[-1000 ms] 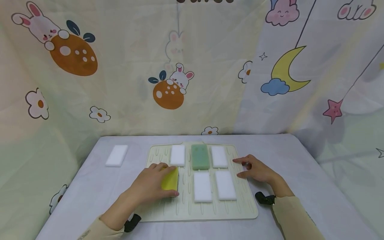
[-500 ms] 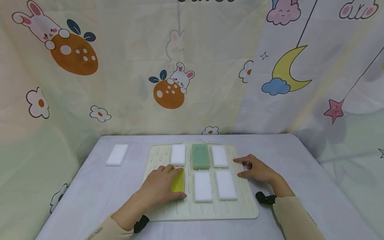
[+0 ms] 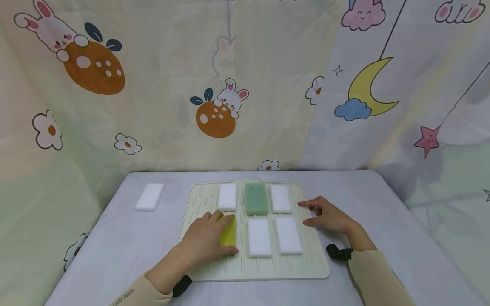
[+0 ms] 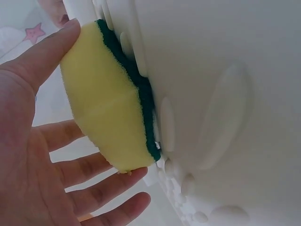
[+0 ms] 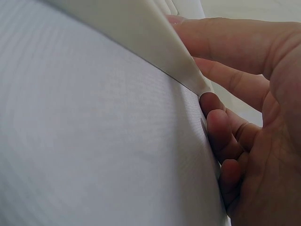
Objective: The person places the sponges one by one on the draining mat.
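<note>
A cream ribbed mat (image 3: 291, 265) lies on the table and bears several sponges: white ones (image 3: 227, 196) (image 3: 280, 199) (image 3: 259, 237) (image 3: 289, 235) and a green one (image 3: 256, 199). My left hand (image 3: 206, 238) grips a yellow sponge with a green scrub side (image 3: 229, 233) (image 4: 108, 99) by thumb and fingers, its green face against the mat's front left part. My right hand (image 3: 327, 216) rests at the mat's right edge (image 5: 155, 42), its fingers curled loosely against the rim.
One more white sponge (image 3: 149, 197) lies off the mat at the table's back left. The table (image 3: 383, 212) is covered in pale cloth. Cartoon-print curtains (image 3: 245, 85) hang behind and at both sides.
My left hand has slid the yellow sponge a little to the right, toward the front white sponges, and turned it nearer square to the mat. My right hand has stayed put.
</note>
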Demonstrator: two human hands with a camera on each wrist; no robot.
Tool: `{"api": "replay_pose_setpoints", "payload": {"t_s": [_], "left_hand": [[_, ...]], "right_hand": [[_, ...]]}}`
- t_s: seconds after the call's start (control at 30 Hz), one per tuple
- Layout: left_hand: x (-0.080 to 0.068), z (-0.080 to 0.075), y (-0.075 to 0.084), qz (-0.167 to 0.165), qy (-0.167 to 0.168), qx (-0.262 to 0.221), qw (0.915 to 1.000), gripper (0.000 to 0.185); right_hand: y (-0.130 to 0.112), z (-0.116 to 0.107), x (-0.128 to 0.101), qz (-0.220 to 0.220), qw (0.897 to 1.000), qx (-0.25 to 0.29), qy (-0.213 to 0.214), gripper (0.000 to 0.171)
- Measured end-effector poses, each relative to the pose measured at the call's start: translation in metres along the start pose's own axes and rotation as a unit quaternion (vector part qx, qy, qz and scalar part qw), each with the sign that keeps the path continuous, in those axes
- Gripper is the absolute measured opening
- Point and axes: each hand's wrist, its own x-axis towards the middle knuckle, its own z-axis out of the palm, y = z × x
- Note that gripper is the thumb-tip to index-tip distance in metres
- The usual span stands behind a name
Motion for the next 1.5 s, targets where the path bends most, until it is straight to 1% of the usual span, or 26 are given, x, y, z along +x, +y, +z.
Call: {"api": "replay_pose_setpoints", "payload": {"t_s": [0.07,0.23,0.5,0.73,0.83,0.97,1.13,1.27,1.5], "left_hand": [[0.0,0.0,0.0,-0.001,-0.001,0.003,1.0,0.09],[-0.001,0.0,0.0,-0.002,-0.001,0.004,1.0,0.09],[-0.002,-0.001,0.002,-0.014,-0.011,-0.024,0.9995,0.094],[-0.005,-0.001,0.0,-0.015,-0.016,-0.027,0.9994,0.102],[-0.006,-0.004,-0.001,-0.012,-0.016,-0.028,0.9994,0.104],[-0.008,-0.013,-0.006,-0.011,-0.015,-0.03,0.9994,0.104],[-0.008,-0.022,-0.018,-0.01,-0.012,-0.008,0.9998,0.103],[-0.007,-0.029,-0.031,-0.012,-0.003,-0.008,0.9999,0.102],[-0.011,-0.038,-0.065,-0.012,0.018,-0.012,0.9997,0.096]], "right_hand": [[0.0,0.0,0.0,-0.002,1.0,-0.001,-0.002,0.069],[-0.002,0.0,0.0,0.008,1.0,-0.003,0.0,0.068],[-0.004,0.0,0.0,0.012,1.0,0.005,0.001,0.067],[-0.004,0.002,0.0,0.011,1.0,0.004,0.003,0.066],[-0.004,0.002,0.0,0.013,1.0,0.004,0.004,0.067],[-0.004,0.002,0.0,0.017,1.0,0.004,0.004,0.067],[-0.001,0.001,-0.001,0.026,1.0,0.002,0.004,0.068],[-0.001,0.001,0.0,0.031,1.0,-0.002,0.006,0.068],[-0.004,0.001,-0.001,0.019,1.0,0.0,0.003,0.067]]}}
